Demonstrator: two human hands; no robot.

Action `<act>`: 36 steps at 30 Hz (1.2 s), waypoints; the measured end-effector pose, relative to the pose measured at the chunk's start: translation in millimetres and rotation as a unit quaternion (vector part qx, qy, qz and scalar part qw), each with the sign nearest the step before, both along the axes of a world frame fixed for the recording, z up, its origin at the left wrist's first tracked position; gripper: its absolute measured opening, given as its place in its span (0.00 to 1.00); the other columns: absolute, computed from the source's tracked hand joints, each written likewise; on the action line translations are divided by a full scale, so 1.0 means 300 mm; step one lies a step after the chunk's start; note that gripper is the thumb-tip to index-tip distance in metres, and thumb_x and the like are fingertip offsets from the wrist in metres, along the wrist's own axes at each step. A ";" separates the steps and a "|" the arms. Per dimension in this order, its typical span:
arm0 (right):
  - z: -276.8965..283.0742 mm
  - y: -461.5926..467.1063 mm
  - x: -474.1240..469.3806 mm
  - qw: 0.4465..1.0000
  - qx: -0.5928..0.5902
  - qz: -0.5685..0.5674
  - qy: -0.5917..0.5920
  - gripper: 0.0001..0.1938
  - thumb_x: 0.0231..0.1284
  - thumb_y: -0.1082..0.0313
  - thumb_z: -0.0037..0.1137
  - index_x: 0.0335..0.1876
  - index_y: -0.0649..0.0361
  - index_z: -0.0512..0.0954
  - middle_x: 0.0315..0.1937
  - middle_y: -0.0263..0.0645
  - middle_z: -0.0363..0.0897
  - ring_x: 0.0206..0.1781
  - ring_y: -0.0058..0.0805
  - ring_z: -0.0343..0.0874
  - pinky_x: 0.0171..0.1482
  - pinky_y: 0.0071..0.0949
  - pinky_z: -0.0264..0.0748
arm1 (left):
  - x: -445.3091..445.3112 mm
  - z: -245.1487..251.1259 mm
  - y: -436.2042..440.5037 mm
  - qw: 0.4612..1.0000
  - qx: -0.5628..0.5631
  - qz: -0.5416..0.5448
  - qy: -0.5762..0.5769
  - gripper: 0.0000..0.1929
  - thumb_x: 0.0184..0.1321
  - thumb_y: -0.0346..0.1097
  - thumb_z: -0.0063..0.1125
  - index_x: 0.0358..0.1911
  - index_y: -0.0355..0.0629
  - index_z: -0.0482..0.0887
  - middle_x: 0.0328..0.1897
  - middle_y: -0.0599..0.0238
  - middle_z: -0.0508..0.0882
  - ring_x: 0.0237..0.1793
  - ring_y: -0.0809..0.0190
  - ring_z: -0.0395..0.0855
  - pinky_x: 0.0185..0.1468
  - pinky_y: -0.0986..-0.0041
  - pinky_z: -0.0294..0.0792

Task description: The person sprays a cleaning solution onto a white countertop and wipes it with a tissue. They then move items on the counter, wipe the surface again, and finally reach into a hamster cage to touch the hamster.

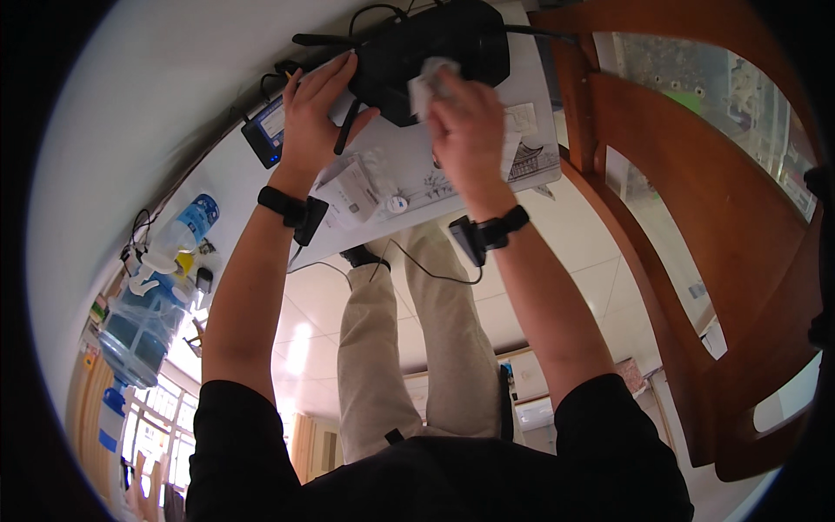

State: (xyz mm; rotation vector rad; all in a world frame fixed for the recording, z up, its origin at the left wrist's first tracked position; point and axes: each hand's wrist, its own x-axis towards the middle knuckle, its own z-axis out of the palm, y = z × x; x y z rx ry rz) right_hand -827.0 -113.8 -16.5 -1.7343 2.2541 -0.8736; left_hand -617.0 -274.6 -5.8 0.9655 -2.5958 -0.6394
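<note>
A black router [450,39] with stick antennas lies at the back of a white table [248,215]. My right hand [466,124] pinches a crumpled white tissue [430,85] against the router's near face; hand and tissue are blurred. At the router's left end, my left hand [319,107] rests with its fingers extended and spread, the index fingertip and thumb by the casing. One black antenna [347,127] crosses in front of that hand between thumb and palm. Partly behind the left hand stands a small black box [264,134] with a label and blue lights.
A white box [352,192] and a round white lid [397,204] lie near the table's front edge. Left are a spray bottle [186,225] and a large blue water jug [140,339]. A wooden chair [685,143] stands right. Cables hang from both wristbands.
</note>
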 end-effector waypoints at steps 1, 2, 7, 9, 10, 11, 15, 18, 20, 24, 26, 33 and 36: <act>0.003 -0.005 0.051 1.000 -0.001 0.021 -0.002 0.11 0.58 0.72 0.75 0.45 0.51 0.90 0.68 0.33 0.87 0.61 0.42 0.83 0.62 0.43 0.82 | 0.000 0.000 -0.001 1.000 0.003 0.000 -0.001 0.42 0.59 0.47 0.86 0.78 0.46 0.84 0.80 0.61 0.86 0.76 0.51 0.84 0.87 0.42 0.58; 0.007 -0.007 0.097 0.999 -0.005 0.032 -0.030 0.12 0.56 0.73 0.75 0.45 0.48 0.90 0.59 0.30 0.88 0.59 0.39 0.84 0.59 0.41 0.82 | 0.002 0.000 -0.001 1.000 0.003 -0.003 0.000 0.42 0.59 0.47 0.86 0.78 0.46 0.84 0.80 0.61 0.86 0.76 0.51 0.84 0.87 0.42 0.58; -0.002 0.007 0.029 0.995 0.000 0.010 -0.097 0.10 0.57 0.75 0.73 0.41 0.51 0.86 0.48 0.35 0.84 0.51 0.43 0.83 0.52 0.44 0.82 | 0.006 -0.004 -0.007 1.000 0.013 -0.003 0.011 0.42 0.59 0.47 0.86 0.78 0.46 0.85 0.80 0.61 0.86 0.76 0.51 0.84 0.87 0.42 0.59; -0.002 0.023 -0.113 0.998 0.000 -0.022 -0.062 0.08 0.63 0.76 0.72 0.43 0.54 0.85 0.45 0.39 0.85 0.50 0.41 0.86 0.51 0.41 0.83 | 0.007 -0.005 -0.006 1.000 0.015 -0.003 0.013 0.41 0.59 0.47 0.86 0.78 0.47 0.85 0.80 0.61 0.86 0.77 0.51 0.84 0.87 0.41 0.58; -0.003 0.024 -0.180 0.996 0.010 -0.071 -0.052 0.09 0.62 0.77 0.71 0.45 0.54 0.85 0.45 0.39 0.86 0.50 0.42 0.87 0.52 0.41 0.84 | 0.007 -0.005 -0.004 1.000 0.015 -0.002 0.014 0.41 0.60 0.47 0.86 0.78 0.47 0.85 0.80 0.60 0.86 0.77 0.51 0.84 0.87 0.40 0.58; -0.002 0.023 -0.239 0.993 0.020 -0.098 -0.067 0.10 0.62 0.78 0.71 0.46 0.54 0.86 0.45 0.39 0.86 0.51 0.44 0.87 0.53 0.41 0.84 | 0.009 -0.004 -0.001 1.000 0.018 0.003 0.011 0.41 0.60 0.48 0.86 0.78 0.48 0.85 0.80 0.60 0.86 0.77 0.50 0.84 0.87 0.40 0.58; 0.000 -0.022 -0.258 0.993 -0.023 -0.106 -0.048 0.11 0.61 0.77 0.71 0.46 0.53 0.86 0.49 0.39 0.86 0.55 0.46 0.85 0.56 0.44 0.83 | 0.005 -0.004 0.000 1.000 0.024 0.010 0.017 0.40 0.61 0.48 0.86 0.78 0.49 0.85 0.80 0.61 0.86 0.77 0.50 0.83 0.88 0.39 0.57; 0.008 -0.072 -0.091 0.995 -0.031 -0.066 -0.065 0.13 0.58 0.78 0.71 0.46 0.51 0.85 0.55 0.38 0.83 0.57 0.49 0.83 0.57 0.47 0.83 | 0.007 -0.002 0.009 0.999 0.028 0.016 0.021 0.41 0.60 0.48 0.85 0.79 0.49 0.84 0.81 0.61 0.85 0.78 0.51 0.82 0.88 0.39 0.55; 0.017 -0.087 0.030 0.996 -0.031 -0.008 -0.088 0.15 0.56 0.78 0.71 0.47 0.51 0.85 0.56 0.38 0.83 0.57 0.50 0.82 0.59 0.47 0.84 | 0.006 -0.004 0.009 0.999 0.044 0.021 0.015 0.43 0.59 0.47 0.85 0.81 0.51 0.82 0.82 0.63 0.84 0.79 0.52 0.81 0.89 0.39 0.54; 0.024 -0.098 0.099 0.987 -0.018 0.087 -0.137 0.15 0.56 0.80 0.70 0.47 0.52 0.86 0.55 0.37 0.82 0.58 0.48 0.83 0.58 0.45 0.85 | 0.015 0.001 0.005 0.997 0.068 0.019 -0.016 0.48 0.57 0.47 0.86 0.84 0.55 0.78 0.85 0.64 0.81 0.83 0.52 0.78 0.89 0.38 0.54; 0.033 -0.092 0.035 0.989 -0.002 0.083 -0.121 0.14 0.58 0.79 0.70 0.47 0.53 0.86 0.55 0.38 0.83 0.59 0.47 0.83 0.57 0.43 0.86 | 0.026 0.009 0.006 0.998 0.050 0.003 -0.024 0.49 0.57 0.47 0.85 0.85 0.56 0.76 0.86 0.63 0.79 0.86 0.51 0.74 0.90 0.38 0.53; 0.193 0.087 -0.119 0.991 0.044 -0.018 -0.127 0.09 0.66 0.79 0.68 0.47 0.57 0.89 0.47 0.40 0.87 0.47 0.42 0.91 0.49 0.37 0.87 | 0.192 0.044 0.001 0.998 -0.001 0.024 -0.058 0.53 0.63 0.54 0.82 0.90 0.54 0.66 0.95 0.61 0.66 0.93 0.47 0.61 0.92 0.38 0.51; 0.273 0.234 -0.017 0.983 0.092 0.013 -0.158 0.08 0.65 0.81 0.67 0.46 0.59 0.88 0.47 0.40 0.87 0.46 0.40 0.91 0.48 0.34 0.87 | 0.258 0.044 0.003 0.994 0.002 0.029 -0.101 0.52 0.65 0.58 0.79 0.90 0.53 0.66 0.96 0.60 0.63 0.94 0.47 0.59 0.92 0.38 0.51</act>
